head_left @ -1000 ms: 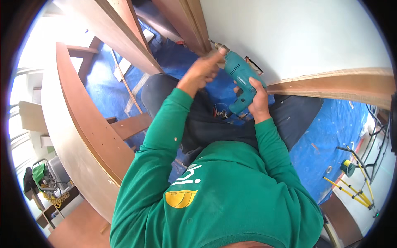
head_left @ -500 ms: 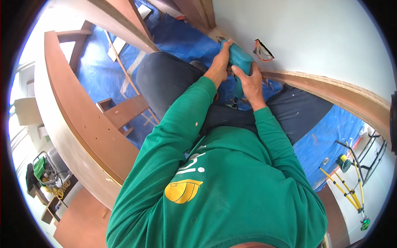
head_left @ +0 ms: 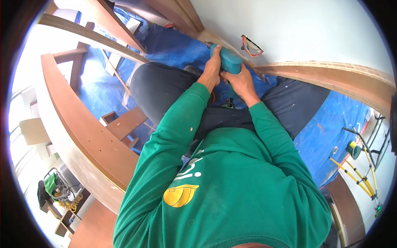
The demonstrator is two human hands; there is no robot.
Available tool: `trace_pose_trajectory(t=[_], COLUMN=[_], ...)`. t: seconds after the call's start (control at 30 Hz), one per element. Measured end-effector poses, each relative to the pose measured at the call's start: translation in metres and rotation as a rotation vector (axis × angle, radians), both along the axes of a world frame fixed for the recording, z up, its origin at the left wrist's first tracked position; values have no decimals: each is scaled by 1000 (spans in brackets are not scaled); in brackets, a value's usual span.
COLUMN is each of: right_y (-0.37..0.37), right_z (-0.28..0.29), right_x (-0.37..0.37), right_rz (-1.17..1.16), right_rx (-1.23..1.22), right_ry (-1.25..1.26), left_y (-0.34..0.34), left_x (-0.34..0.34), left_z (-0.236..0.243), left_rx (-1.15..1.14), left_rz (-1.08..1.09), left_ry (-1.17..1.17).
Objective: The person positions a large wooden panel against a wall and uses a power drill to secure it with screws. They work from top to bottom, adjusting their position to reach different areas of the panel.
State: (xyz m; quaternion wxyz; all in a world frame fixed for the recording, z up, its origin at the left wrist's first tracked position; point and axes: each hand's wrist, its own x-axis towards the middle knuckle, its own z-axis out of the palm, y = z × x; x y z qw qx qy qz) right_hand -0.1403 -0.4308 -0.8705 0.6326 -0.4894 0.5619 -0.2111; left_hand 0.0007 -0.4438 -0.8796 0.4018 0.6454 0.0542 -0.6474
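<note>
A teal power drill (head_left: 228,62) points at the wooden skirting board (head_left: 331,76) along the foot of the white wall. My left hand (head_left: 211,70) wraps the drill's body from the left. My right hand (head_left: 242,82) grips its handle from below. Both sleeves are green, and my dark-trousered legs are spread on the blue floor sheet (head_left: 326,128) beneath. The drill's tip is close to the board, but contact is hidden by my hands.
An open wall box with red wires (head_left: 251,44) sits just right of the drill. A long curved brown wooden panel (head_left: 82,132) stands at my left, with wood offcuts (head_left: 126,122) beside it. A yellow tripod (head_left: 355,173) lies at right, tools (head_left: 56,190) at lower left.
Both hands and the drill have moved from mid-air down to the skirting board near the wall box, and my view has tilted lower over my legs.
</note>
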Motion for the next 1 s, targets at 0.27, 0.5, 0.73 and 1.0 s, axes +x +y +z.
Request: trace_pose_trajectory(t=[0.27, 0.5, 0.73, 1.0], right_y=[-2, 7, 13, 14], right_z=[-7, 24, -10, -11], right_x=[-6, 7, -1, -1], right_rz=[-50, 10, -72, -82], right_rx=[-45, -221, -15, 62], right_ry=[29, 5, -164, -194], left_y=[-7, 13, 34, 5], left_x=[-4, -4, -11, 21], left_z=[3, -15, 2, -73], left_rx=[-14, -137, -110, -529], left_rz=[-120, -117, -179, -792], left_ry=[-6, -168, -368, -820])
